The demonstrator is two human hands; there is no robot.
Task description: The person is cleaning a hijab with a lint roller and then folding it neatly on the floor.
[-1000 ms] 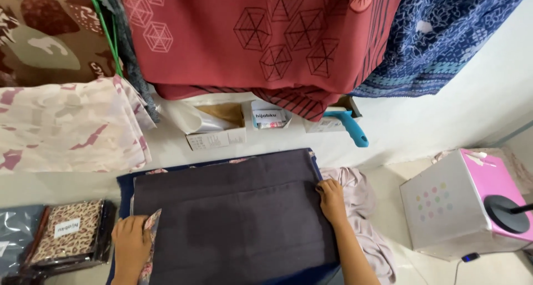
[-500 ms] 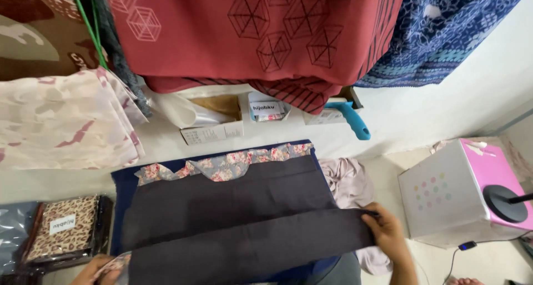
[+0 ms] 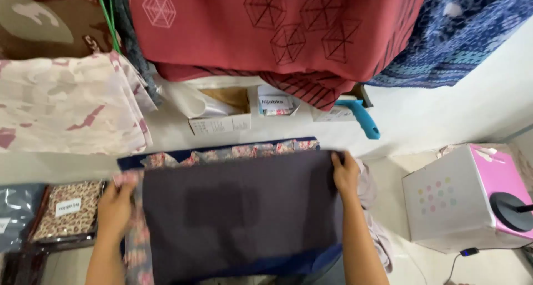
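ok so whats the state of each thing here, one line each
dark grey cloth: spread flat, held at both side edges
floral fabric: lying under the grey cloth, strip showing along top
left hand: gripping left edge
right hand: gripping right edge
small cardboard box: open
packaged floral cloth: sealed in clear bag

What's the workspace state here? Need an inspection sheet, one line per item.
Surface: pale floor, partly under a navy mat.
Job's things: dark grey cloth spread flat, over a floral cloth.
Clutter: packaged floral cloth, open cardboard box, blue handle, grey-and-pink box.
Grippers: left hand and right hand each grip a side edge of the grey cloth.
Cables: thin cable by the box.
Surroundings: red cloth, blue cloth and pink camouflage cloth hanging.
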